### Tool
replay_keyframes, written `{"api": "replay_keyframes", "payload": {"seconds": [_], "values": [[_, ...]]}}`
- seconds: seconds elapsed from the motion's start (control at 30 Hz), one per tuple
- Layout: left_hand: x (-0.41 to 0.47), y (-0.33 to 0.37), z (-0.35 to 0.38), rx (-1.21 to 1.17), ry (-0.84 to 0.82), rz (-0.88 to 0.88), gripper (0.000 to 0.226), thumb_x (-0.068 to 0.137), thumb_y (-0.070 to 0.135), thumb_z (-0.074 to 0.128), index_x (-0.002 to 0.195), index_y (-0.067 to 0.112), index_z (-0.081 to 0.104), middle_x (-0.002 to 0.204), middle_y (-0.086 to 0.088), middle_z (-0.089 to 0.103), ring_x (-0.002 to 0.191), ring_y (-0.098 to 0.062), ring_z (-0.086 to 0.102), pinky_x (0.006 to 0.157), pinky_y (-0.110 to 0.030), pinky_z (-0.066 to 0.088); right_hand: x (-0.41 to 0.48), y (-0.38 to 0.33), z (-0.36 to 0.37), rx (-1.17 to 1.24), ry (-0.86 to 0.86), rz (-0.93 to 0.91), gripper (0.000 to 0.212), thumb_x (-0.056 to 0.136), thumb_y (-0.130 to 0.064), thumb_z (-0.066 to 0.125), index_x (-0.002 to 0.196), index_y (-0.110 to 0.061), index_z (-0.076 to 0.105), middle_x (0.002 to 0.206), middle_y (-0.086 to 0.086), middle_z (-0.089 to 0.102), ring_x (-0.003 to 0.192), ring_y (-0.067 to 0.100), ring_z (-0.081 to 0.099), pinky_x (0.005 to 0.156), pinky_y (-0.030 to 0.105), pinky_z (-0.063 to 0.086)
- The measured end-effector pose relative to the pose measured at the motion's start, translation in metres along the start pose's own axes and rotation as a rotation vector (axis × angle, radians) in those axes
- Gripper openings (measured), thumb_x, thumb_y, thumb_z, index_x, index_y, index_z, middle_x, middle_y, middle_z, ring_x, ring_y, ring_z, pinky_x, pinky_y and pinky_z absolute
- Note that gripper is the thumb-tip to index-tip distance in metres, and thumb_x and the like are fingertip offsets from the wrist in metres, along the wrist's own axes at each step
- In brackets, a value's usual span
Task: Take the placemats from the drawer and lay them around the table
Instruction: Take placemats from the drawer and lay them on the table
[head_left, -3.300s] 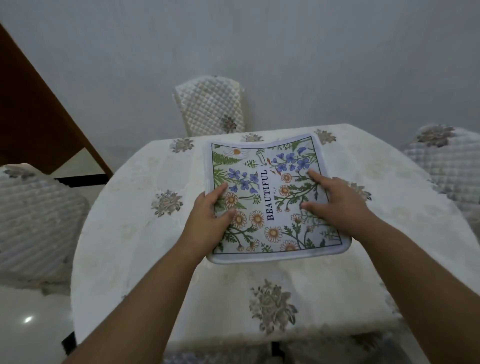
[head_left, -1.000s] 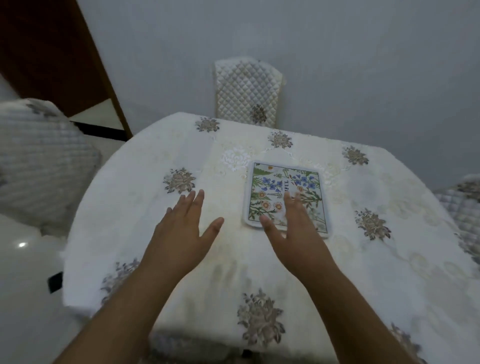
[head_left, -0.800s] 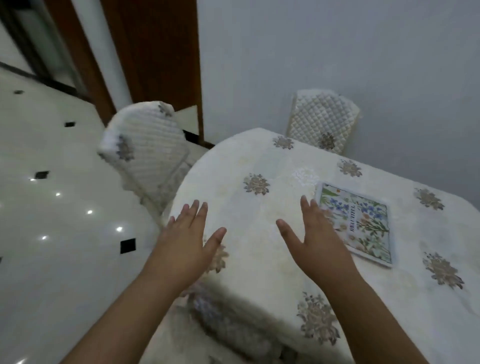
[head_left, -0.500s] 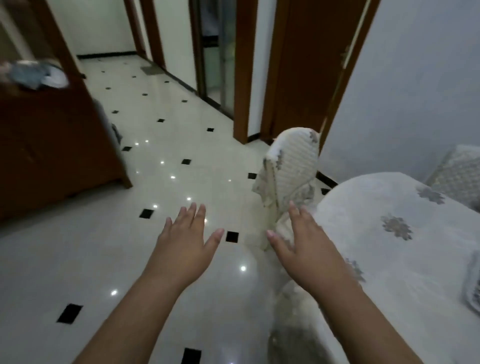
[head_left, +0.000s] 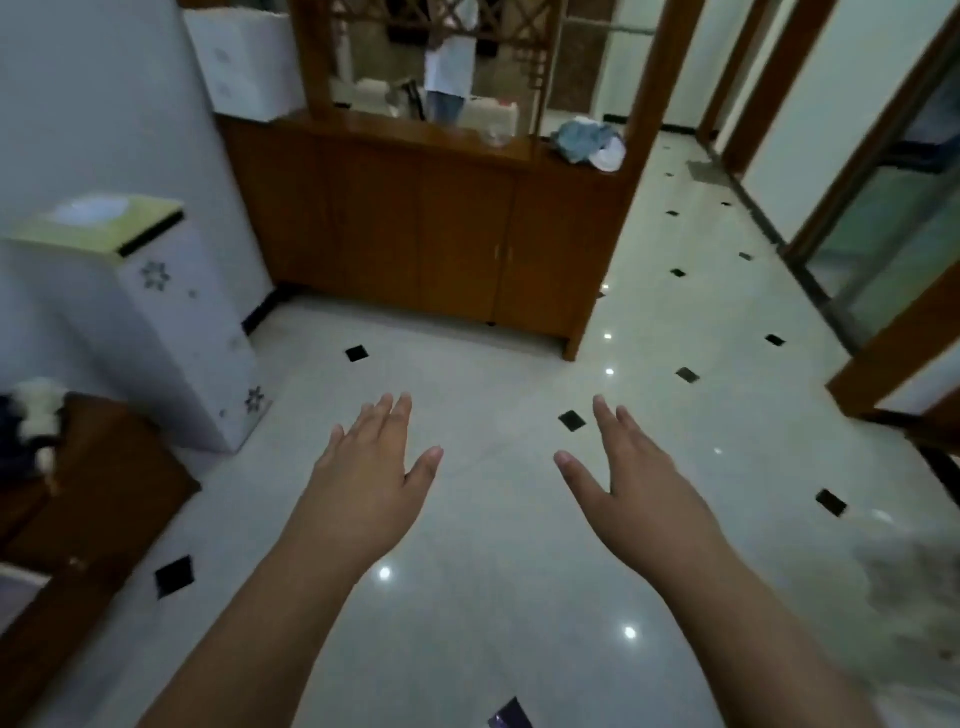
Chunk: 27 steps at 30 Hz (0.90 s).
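Observation:
My left hand (head_left: 366, 486) and my right hand (head_left: 636, 488) are held out in front of me over the glossy tiled floor, palms down, fingers straight and spread, holding nothing. No placemat is in view. Only a blurred white corner of the table's cloth (head_left: 914, 577) shows at the right edge. No drawer can be made out.
A brown wooden cabinet (head_left: 415, 228) with a mirrored top stands ahead, a cloth bundle (head_left: 589, 140) on its counter. A white floral-print unit (head_left: 156, 332) stands at left with a tissue box (head_left: 93, 223) on top. Dark wooden furniture (head_left: 78, 519) is lower left. Door frames (head_left: 883, 218) line the right.
My view has swung left, away from the table with the floral placemat on it, to the cabinet and floor. Both hands let go of the placemat and stay open.

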<state>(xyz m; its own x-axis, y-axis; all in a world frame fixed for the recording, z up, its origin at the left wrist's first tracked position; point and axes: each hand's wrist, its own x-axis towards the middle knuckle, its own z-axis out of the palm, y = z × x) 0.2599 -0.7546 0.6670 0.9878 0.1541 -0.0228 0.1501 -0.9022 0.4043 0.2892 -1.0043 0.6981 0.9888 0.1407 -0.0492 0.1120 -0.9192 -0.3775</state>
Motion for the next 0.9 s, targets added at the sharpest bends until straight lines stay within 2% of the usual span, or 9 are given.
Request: {"api": "replay_keyframes", "payload": {"seconds": [0.23,0.5,0.67,0.77,0.9], "values": [[-0.002,-0.094,-0.026,0.034,0.079,-0.373,0.072,0.102,0.056,0.029,0.161,0.023,0.005,0.168,0.002,0.008,0.154,-0.016,0.005,0.123,-0.039,0.005,0.099,-0.094,0.061,0.019,-0.157,-0.344,0.079,0.089,-0.075,0.028,0.153,-0.042,-0.002,0.164,-0.008,0.005,0.149,0.018,0.016,0.114,0.043,0.028],[-0.011,-0.124,-0.054,-0.029,0.305,-0.766,0.072,0.100,0.056,0.034,0.160,0.025,0.008,0.167,0.005,0.011,0.154,-0.014,0.011,0.124,-0.041,0.018,0.179,-0.190,0.086,-0.019,-0.343,-0.740,0.075,0.088,-0.075,0.032,0.151,-0.050,-0.002,0.164,-0.011,0.002,0.148,0.019,0.020,0.109,0.045,0.035],[-0.038,-0.132,-0.048,-0.053,0.444,-0.916,0.072,0.099,0.055,0.038,0.160,0.023,0.014,0.166,0.003,0.019,0.152,-0.013,0.016,0.124,-0.044,0.019,0.191,-0.239,0.118,-0.017,-0.470,-0.920,0.078,0.088,-0.073,0.032,0.153,-0.044,0.000,0.164,-0.008,0.006,0.148,0.017,0.019,0.112,0.042,0.030],[-0.062,-0.141,-0.047,-0.055,0.484,-1.035,0.071,0.100,0.054,0.036,0.160,0.023,0.012,0.167,0.004,0.014,0.153,-0.012,0.012,0.125,-0.041,0.011,0.182,-0.268,0.132,-0.013,-0.539,-1.046,0.078,0.088,-0.073,0.032,0.153,-0.042,0.000,0.164,-0.008,0.008,0.148,0.014,0.017,0.113,0.040,0.028],[-0.083,-0.165,-0.049,-0.086,0.541,-1.130,0.071,0.101,0.054,0.036,0.160,0.024,0.010,0.167,0.003,0.013,0.153,-0.013,0.010,0.124,-0.039,0.012,0.174,-0.308,0.146,-0.036,-0.564,-1.152,0.078,0.089,-0.072,0.034,0.153,-0.042,0.001,0.163,-0.008,0.009,0.148,0.014,0.018,0.112,0.039,0.029]]}}
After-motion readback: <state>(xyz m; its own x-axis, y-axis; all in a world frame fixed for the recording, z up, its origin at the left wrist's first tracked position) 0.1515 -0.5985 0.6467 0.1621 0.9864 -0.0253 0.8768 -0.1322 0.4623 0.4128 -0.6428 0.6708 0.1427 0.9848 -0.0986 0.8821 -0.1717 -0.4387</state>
